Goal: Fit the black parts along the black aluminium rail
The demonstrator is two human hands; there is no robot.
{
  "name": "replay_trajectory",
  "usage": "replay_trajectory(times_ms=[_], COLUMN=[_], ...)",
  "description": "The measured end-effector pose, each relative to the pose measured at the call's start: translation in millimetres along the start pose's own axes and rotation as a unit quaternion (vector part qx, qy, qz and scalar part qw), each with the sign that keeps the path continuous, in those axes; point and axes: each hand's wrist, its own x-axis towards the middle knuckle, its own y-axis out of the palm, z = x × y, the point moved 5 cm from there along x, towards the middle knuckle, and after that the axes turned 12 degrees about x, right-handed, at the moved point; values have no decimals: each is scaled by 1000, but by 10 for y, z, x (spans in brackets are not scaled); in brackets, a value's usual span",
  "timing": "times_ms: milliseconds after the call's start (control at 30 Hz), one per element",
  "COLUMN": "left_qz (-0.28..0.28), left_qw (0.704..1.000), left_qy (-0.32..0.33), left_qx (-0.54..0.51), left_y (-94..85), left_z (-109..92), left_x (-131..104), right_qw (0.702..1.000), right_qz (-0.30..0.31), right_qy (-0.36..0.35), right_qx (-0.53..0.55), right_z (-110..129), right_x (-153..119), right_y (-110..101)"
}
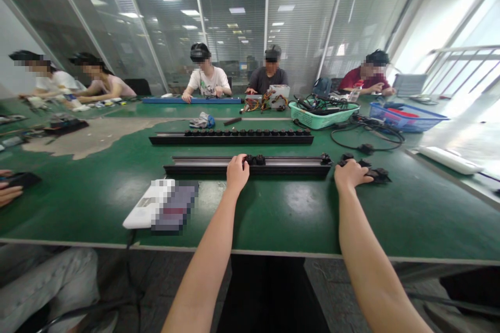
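Note:
My left hand [237,170] is closed on a small black part at the middle of the near black rail [289,170]. Two more black parts [257,159] sit in the rail just right of its fingers. Beyond the right end of that rail, my right hand [350,173] rests over a small pile of black parts [378,175]; its fingertips are partly hidden among them, so its grip is unclear. A second black rail [230,139] lies parallel behind, with a row of black parts along it.
A white device [144,213] and a dark pixelated item [175,208] lie front left. Farther back are a glove [202,120], a green basket [324,118], a blue basket [410,120] and cables [365,135]. Another person's hands [10,187] are at the left edge; several people sit around.

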Motion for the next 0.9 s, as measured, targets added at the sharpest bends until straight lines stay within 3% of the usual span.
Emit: replay_trajectory(times_ms=[333,500,667,800,900], left_qz=[1,2,-1,2,0], left_qw=[1000,1000,1000,1000,1000], left_qy=[-2,-2,-3,0,3], left_qx=[-5,-2,-5,-4,-3], left_y=[-10,-7,-9,-2,-3], left_z=[-9,-17,-13,-10,-15], left_x=[-4,-1,-2,-2,-1], right_qw=[996,998,988,940,903], right_qz=[-55,-51,-17,72,133], right_qy=[65,43,-149,-332,-408], right_qx=[-2,7,36,19,10], right_z=[-132,32,665,1186,1417], right_x=[41,-42,-475,-1112,-1524], right_y=[-90,-194,-177,51,225])
